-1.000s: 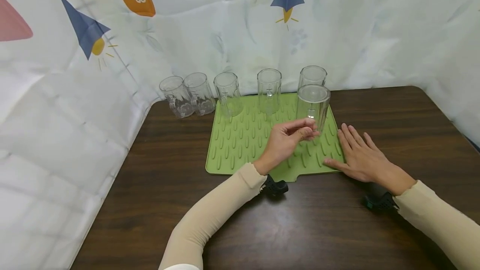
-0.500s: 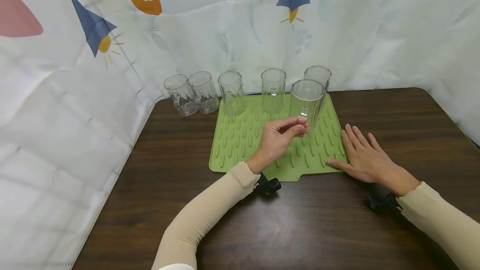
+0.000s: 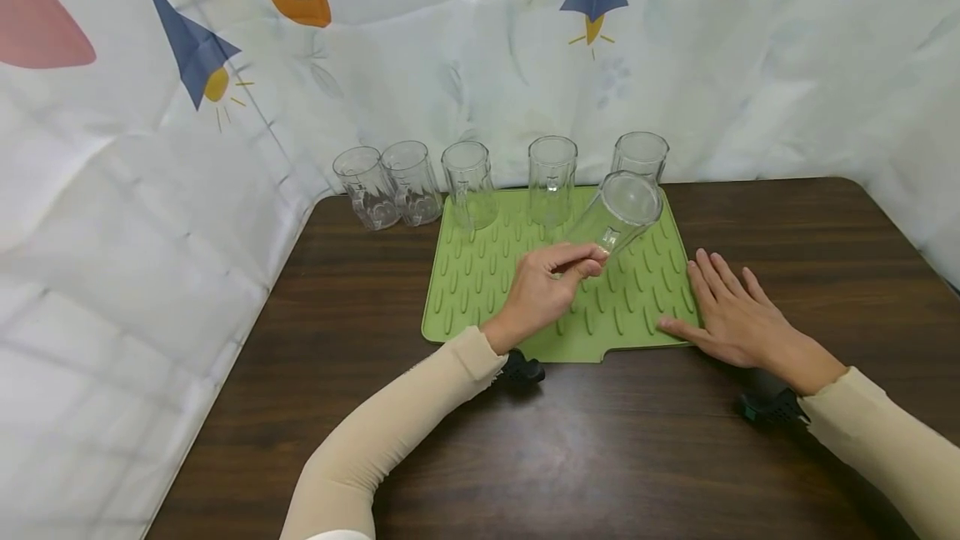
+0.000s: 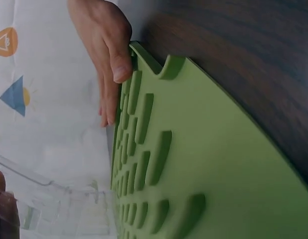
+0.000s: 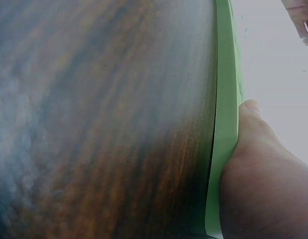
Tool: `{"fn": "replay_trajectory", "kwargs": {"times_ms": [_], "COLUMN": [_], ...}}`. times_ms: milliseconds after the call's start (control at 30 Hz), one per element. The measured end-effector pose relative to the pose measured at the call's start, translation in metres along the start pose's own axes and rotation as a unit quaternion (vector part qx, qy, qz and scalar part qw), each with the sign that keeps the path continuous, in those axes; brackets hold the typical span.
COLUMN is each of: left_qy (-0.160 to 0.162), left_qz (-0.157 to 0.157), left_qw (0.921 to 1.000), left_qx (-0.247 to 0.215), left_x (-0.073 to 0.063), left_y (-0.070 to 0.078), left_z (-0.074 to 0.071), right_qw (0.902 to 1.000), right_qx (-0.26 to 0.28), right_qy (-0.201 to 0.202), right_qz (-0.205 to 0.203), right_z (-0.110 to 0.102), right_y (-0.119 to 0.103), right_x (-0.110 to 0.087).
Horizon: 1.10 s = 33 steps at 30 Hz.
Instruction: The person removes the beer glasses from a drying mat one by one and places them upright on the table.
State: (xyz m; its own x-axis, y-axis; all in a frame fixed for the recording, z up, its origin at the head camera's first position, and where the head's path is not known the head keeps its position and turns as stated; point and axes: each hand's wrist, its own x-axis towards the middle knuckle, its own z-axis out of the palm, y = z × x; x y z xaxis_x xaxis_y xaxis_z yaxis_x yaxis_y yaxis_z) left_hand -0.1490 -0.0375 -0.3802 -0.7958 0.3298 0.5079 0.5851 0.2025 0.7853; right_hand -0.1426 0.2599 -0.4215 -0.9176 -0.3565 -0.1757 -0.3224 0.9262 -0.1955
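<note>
My left hand (image 3: 543, 282) pinches a clear glass mug (image 3: 618, 215) by its handle, over the right half of a green ribbed drying mat (image 3: 480, 298). The mug leans, one round end up and to the right. In the left wrist view the see-through mug (image 4: 59, 209) fills the lower left, beside my fingertips (image 4: 7, 209). My right hand (image 3: 731, 315) lies flat at the mat's front right corner, fingers spread, thumb on the mat's edge. The right wrist view has that thumb (image 5: 251, 112) against the green rim (image 5: 226, 109).
Along the mat's back edge stand three glass mugs, one left (image 3: 470, 186), one in the middle (image 3: 552, 182) and one right (image 3: 641, 154), partly behind the held mug. Two more mugs (image 3: 367, 190) stand on the dark wooden table (image 3: 315, 307) left of the mat. A printed white cloth (image 3: 480, 48) hangs behind.
The left hand has drawn back leftward with the mug, which has gone from nearly upright to leaning right. The right hand stays flat in place. The head view has shifted slightly.
</note>
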Motion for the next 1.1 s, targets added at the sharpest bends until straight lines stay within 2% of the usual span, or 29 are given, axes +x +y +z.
{"fn": "replay_trajectory", "kwargs": {"times_ms": [133,267,467,833,933,1100], "left_qy": [0.014,0.024,0.019,0.037,0.034,0.024], "left_qz": [0.056,0.109,0.147,0.222,0.239,0.269], "left_qw": [0.9966,0.9864,0.9675,0.9156,0.9030,0.8772], "left_qx": [0.059,0.120,0.205,0.333,0.355,0.397], "left_x": [-0.001,-0.001,-0.004,-0.006,-0.005,-0.002], "left_y": [0.002,0.005,0.009,0.006,0.005,0.006], "left_z": [-0.005,-0.011,-0.020,-0.032,-0.036,-0.044], "right_qw": [1.0000,1.0000,1.0000,1.0000,1.0000,1.0000], "right_qx": [-0.002,-0.003,-0.003,0.000,0.000,0.001], "right_qy": [0.003,0.003,0.002,0.002,0.002,0.002], "right_qz": [-0.001,-0.002,0.000,0.000,-0.001,-0.003], "right_z": [0.000,0.000,0.001,0.000,0.000,0.000], "right_y": [0.000,0.000,0.000,0.000,0.000,0.001], "right_x": [-0.001,-0.001,-0.001,-0.002,-0.002,-0.002]}}
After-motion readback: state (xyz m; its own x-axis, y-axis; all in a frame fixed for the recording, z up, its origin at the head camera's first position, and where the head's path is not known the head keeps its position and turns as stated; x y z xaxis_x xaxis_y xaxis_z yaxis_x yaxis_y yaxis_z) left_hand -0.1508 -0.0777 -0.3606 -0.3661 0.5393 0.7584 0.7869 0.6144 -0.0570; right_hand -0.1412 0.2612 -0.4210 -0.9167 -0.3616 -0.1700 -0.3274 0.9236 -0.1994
